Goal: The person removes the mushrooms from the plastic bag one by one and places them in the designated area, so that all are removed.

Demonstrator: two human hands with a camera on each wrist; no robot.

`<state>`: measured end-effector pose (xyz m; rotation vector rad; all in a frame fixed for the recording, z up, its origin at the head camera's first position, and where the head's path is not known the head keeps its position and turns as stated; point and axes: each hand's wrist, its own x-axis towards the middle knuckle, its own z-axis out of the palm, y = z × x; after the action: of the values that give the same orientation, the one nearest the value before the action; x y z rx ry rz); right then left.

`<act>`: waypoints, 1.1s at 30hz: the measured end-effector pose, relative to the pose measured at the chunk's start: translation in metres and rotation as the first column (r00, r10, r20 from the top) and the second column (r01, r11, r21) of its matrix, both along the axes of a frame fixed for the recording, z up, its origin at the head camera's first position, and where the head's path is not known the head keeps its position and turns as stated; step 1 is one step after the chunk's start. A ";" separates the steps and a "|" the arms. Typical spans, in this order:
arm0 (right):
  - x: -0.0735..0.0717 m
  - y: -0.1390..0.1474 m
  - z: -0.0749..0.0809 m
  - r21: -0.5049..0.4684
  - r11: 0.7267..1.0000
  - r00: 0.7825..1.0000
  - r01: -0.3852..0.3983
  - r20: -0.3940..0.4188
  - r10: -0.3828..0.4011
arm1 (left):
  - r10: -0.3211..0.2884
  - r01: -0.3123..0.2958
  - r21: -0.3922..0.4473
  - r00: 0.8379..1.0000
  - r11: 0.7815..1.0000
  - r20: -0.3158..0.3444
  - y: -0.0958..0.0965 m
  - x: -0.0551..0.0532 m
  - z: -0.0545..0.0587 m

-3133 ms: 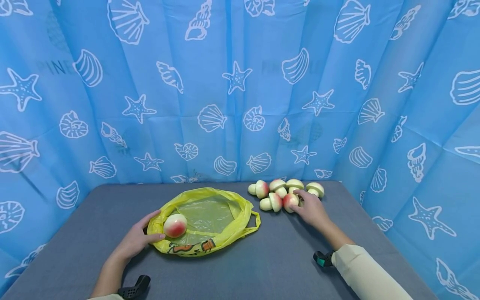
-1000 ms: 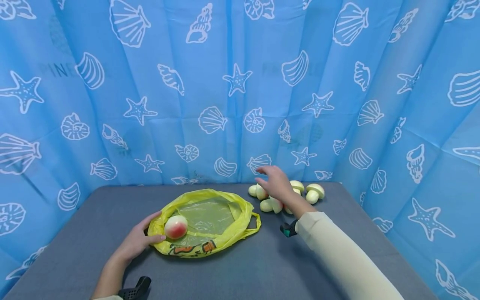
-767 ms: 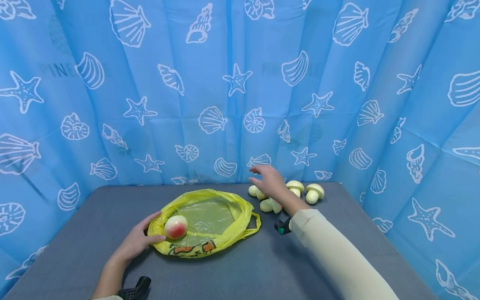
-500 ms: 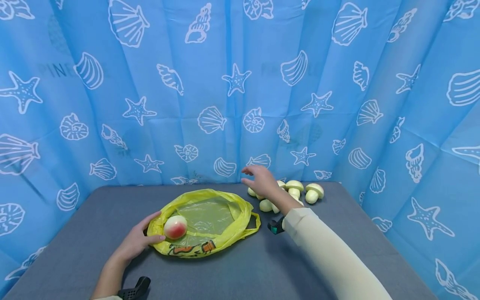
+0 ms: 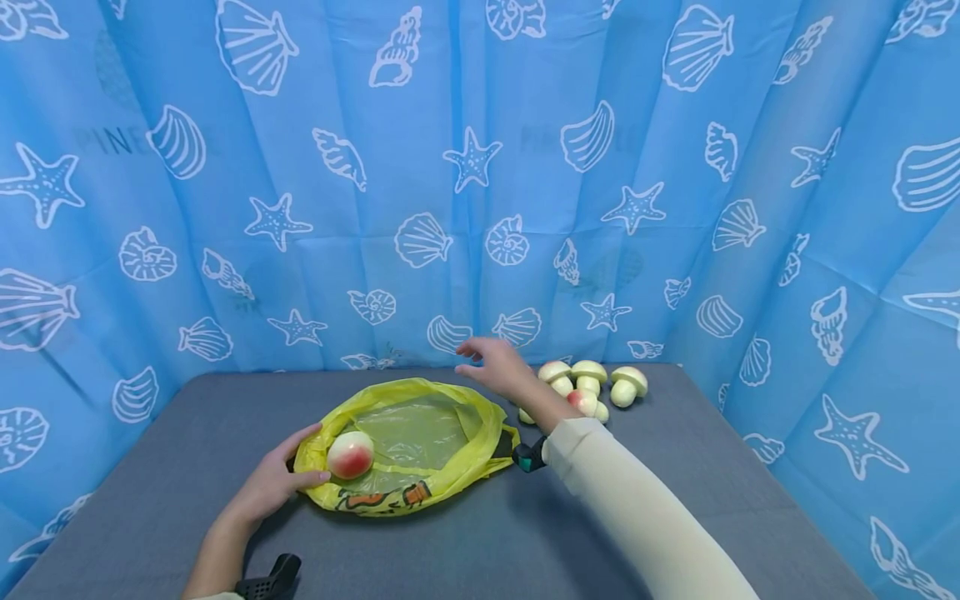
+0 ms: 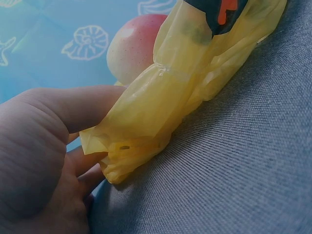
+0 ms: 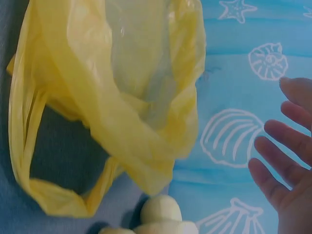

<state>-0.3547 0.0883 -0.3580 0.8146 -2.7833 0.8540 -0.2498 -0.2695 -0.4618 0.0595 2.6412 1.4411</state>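
Note:
A yellow plastic bag (image 5: pixel 480 446) lies with its mouth wide open on the table. My left hand (image 5: pixel 273 479) holds its left side, the thumb on the near rim and the other fingers round the outside. In the left wrist view, yellow film (image 6: pixel 141 117) runs between thumb and fingers. Inside, a glossy white mushroom cap with a red patch (image 5: pixel 350 454) sits near that hand. My right hand (image 5: pixel 495 362) hovers above the table's back edge, beyond the bag's right end. Its fingers are spread apart in the right wrist view and hold nothing.
Several pale toy mushrooms, such as one with an upright cap (image 5: pixel 628 385), cluster at the back right, partly hidden by my right forearm. The bag's loop handle (image 7: pixel 63 200) sticks out toward them. A blue shell-print curtain (image 5: pixel 480 208) hangs behind the grey table (image 5: pixel 480 558).
My right hand has left the mushroom it touched, rising and moving left past the cluster toward the bag. The left hand and the bag have stayed nearly still.

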 end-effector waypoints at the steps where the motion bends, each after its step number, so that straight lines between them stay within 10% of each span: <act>1: 0.000 -0.002 -0.001 -0.006 1.000 1.000 -0.012 0.013 0.012 | -0.001 0.001 -0.001 1.000 1.000 0.000 0.000 0.000 0.000; 23: 0.011 -0.036 -0.009 -0.146 0.976 0.933 -0.163 0.299 0.201 | -0.009 0.009 0.007 1.000 1.000 -0.001 0.000 0.001 0.001; 33: 0.017 -0.052 -0.010 -0.225 0.940 0.820 -0.258 0.463 0.336 | -0.003 0.003 -0.001 1.000 1.000 0.003 -0.001 0.000 0.000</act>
<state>-0.3380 0.0363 -0.3681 1.1687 -2.9923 1.5092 -0.2499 -0.2702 -0.4615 0.0611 2.6386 1.4385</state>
